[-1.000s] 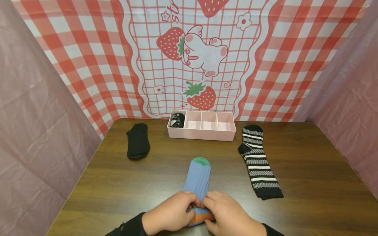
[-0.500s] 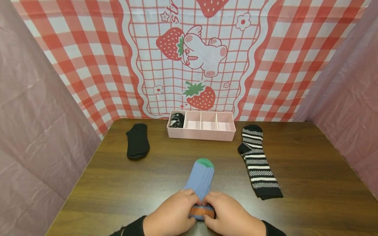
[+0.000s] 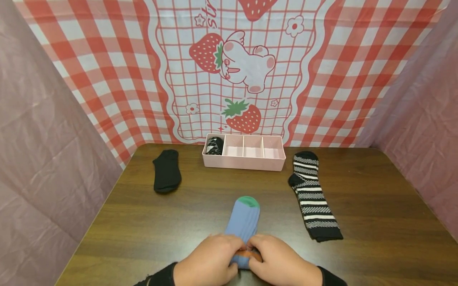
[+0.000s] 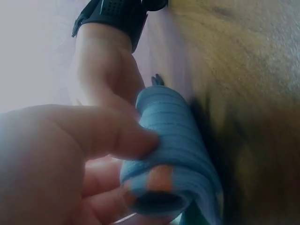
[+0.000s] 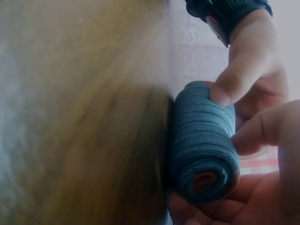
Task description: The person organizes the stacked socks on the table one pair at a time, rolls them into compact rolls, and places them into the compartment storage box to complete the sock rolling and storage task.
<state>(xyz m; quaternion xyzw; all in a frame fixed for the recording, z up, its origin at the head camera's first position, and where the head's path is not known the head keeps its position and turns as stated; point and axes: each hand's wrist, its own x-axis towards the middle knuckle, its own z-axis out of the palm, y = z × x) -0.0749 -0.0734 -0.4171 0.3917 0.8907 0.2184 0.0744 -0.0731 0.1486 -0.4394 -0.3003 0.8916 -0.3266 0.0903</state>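
A blue sock (image 3: 243,218) with a green toe lies at the front middle, its near end rolled into a coil with an orange band. My left hand (image 3: 211,258) grips the left end of the roll, and my right hand (image 3: 279,258) grips the right end. In the left wrist view the rolled sock (image 4: 173,126) has the thumb on top and fingers round its open end. Seen from the right wrist, the coiled sock (image 5: 204,140) shows spiral layers, held by both thumbs and fingers just at the table surface.
A pink divided box (image 3: 245,163) stands at the back, a black patterned rolled sock (image 3: 214,146) in its leftmost compartment. Black socks (image 3: 167,171) lie on the left of the wooden table (image 3: 143,230). Black-and-white striped socks (image 3: 315,196) lie on the right.
The blue sock's green toe has shifted slightly right and nearer to me. More of its near end is rolled up, and the orange band has turned with the roll. Both hands keep their grip.
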